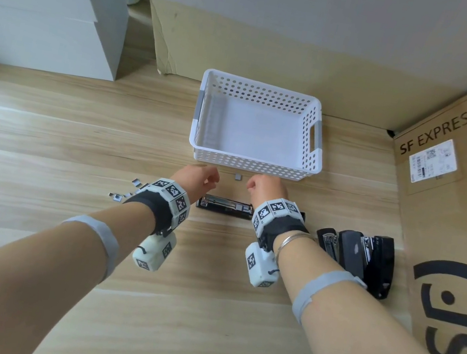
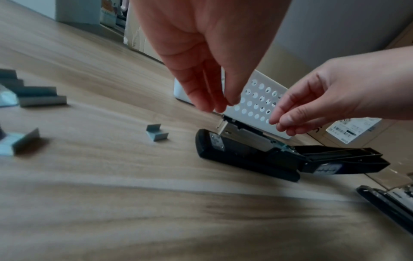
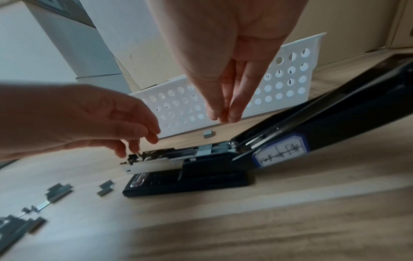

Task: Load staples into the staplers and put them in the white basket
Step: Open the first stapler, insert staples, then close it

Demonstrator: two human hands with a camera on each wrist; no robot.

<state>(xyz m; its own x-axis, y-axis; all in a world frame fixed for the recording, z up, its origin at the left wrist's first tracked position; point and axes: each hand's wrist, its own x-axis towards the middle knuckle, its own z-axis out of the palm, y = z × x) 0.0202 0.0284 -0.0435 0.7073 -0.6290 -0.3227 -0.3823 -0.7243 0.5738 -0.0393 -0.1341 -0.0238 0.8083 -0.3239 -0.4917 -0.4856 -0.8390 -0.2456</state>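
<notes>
A black stapler (image 1: 225, 206) lies on the wooden table with its lid (image 3: 335, 123) folded back to the right and its metal magazine (image 3: 170, 155) uncovered. A short staple block (image 3: 204, 151) sits in the magazine channel. My left hand (image 1: 212, 181) hovers over the magazine's front end with relaxed fingers (image 2: 214, 104) pointing down and holds nothing. My right hand (image 1: 251, 184) hangs above the middle of the stapler with its fingers (image 3: 225, 114) together, also holding nothing. The white basket (image 1: 247, 163) stands just beyond both hands with nothing in it.
A small loose staple block (image 1: 237, 177) lies between the hands and the basket. Several staple strips (image 1: 126, 192) are scattered to the left. More black staplers (image 1: 358, 258) lie at the right, beside a large cardboard box (image 1: 453, 215).
</notes>
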